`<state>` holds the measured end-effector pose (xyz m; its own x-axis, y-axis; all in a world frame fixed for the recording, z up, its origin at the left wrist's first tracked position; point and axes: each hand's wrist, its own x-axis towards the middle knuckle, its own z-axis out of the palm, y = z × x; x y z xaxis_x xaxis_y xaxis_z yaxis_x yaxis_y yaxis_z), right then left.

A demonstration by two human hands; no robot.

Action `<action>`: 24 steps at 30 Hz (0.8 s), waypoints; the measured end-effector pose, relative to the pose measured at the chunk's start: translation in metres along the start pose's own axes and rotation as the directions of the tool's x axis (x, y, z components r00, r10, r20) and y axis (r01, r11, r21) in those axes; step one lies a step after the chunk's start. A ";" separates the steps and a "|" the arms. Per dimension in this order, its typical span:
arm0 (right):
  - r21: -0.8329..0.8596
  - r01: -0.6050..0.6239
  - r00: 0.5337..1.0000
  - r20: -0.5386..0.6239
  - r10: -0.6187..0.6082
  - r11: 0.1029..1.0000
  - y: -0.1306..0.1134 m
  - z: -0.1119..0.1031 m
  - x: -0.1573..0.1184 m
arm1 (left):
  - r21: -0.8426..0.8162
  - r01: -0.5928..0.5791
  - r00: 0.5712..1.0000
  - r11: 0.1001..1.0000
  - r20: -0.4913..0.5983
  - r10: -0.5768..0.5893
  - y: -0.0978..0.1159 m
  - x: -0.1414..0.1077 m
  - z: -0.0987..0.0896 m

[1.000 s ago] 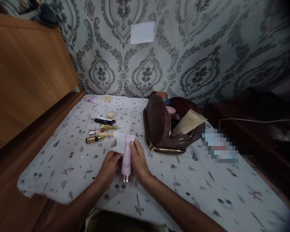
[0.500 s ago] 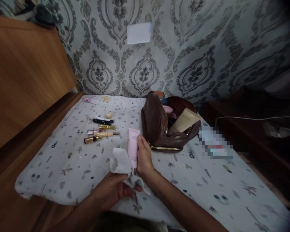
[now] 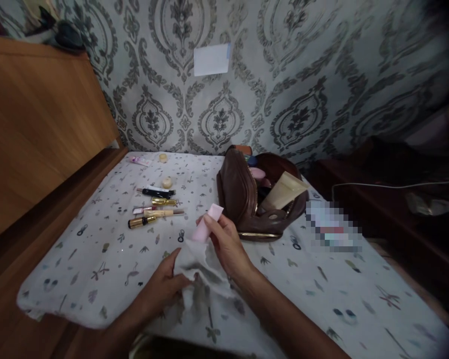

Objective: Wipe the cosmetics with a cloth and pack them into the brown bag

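Observation:
Between my hands is a pink squeeze tube (image 3: 201,232), tilted with its flat end up and to the right. My right hand (image 3: 226,244) pinches it near that flat end. A white cloth (image 3: 200,259) covers its lower part, so the cap is hidden. My left hand (image 3: 168,284) grips the cloth from the left, thumb and fingers around it. Just beyond my right hand stands an open brown cosmetic bag (image 3: 235,194) with a gold zip. A cream-coloured tube (image 3: 285,192) leans out of it, and a pink item (image 3: 257,173) shows inside.
Left of the bag lie a black-and-gold tube (image 3: 141,222), a gold tube (image 3: 163,201), a black tube (image 3: 157,193), a small round jar (image 3: 166,182) and other cosmetics on the patterned cloth surface (image 3: 108,244). A wooden cabinet (image 3: 45,134) borders the left; a wallpapered wall stands behind.
The pink tube has tipped to the right and its lower part has gone into the white cloth. My right hand has shifted to its flat end; my left hand has closed round the cloth.

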<state>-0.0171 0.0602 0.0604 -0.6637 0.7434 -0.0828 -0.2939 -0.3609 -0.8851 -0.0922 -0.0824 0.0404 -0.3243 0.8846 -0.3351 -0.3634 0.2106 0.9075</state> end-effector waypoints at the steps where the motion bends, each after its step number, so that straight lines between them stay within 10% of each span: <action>1: -0.033 0.013 1.000 0.010 -0.012 0.999 -0.005 -0.002 -0.002 | 0.079 -0.041 0.999 0.996 0.029 0.039 0.006 0.000 -0.003; 10: -0.166 0.161 0.987 0.045 -0.155 0.973 -0.049 -0.037 -0.030 | 0.519 -0.266 0.956 0.812 0.250 0.154 0.039 0.010 0.003; 18: -0.134 0.298 0.950 -0.055 -0.308 0.945 -0.098 -0.089 -0.049 | 0.528 -0.626 0.760 0.574 0.578 0.297 0.052 0.033 0.046; 21: -0.240 0.449 0.843 -0.206 -0.498 0.860 -0.131 -0.103 -0.051 | 0.642 -0.721 0.691 0.262 0.633 0.350 0.058 0.052 0.069; 24: -0.359 0.578 0.687 -0.271 -0.674 0.733 -0.162 -0.111 -0.047 | 0.684 -0.670 0.597 -0.289 0.728 0.336 0.065 0.074 0.090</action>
<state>0.1379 0.1461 0.1569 -0.0707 0.9067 0.4158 -0.3518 0.3674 -0.8610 -0.0616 0.0341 0.0973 0.3198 0.9022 0.2895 0.9193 -0.3694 0.1357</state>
